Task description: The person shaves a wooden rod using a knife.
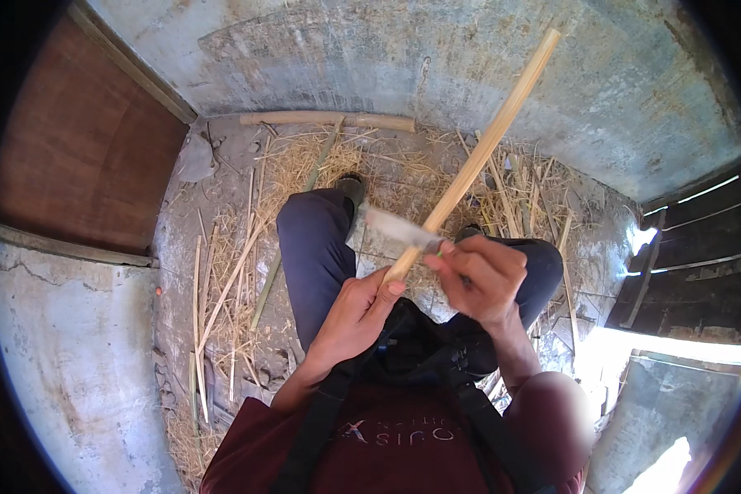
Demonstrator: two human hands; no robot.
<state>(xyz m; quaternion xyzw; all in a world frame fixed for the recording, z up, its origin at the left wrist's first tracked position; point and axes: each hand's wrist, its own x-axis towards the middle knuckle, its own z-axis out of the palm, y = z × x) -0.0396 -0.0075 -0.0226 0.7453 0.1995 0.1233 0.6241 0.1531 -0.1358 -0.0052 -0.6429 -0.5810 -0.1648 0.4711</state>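
Note:
A long pale strip of split bamboo [486,152] slants up from my lap toward the upper right. My left hand [356,317] is closed round its lower end, thumb along the top. In my right hand [482,278] is a knife [399,229], gripped by its handle, of which a bit of green shows. Its blade, smeared by motion, points left and crosses the bamboo just above my left hand. Whether the edge touches the bamboo I cannot tell.
Straw-like shavings [292,160] and thin strips litter the floor round my feet. A thicker bamboo pole [329,121] lies along the far wall [337,58]. A green strip [265,292] lies left of my knee. A brown panel [82,132] stands at left, dark slats [692,263] at right.

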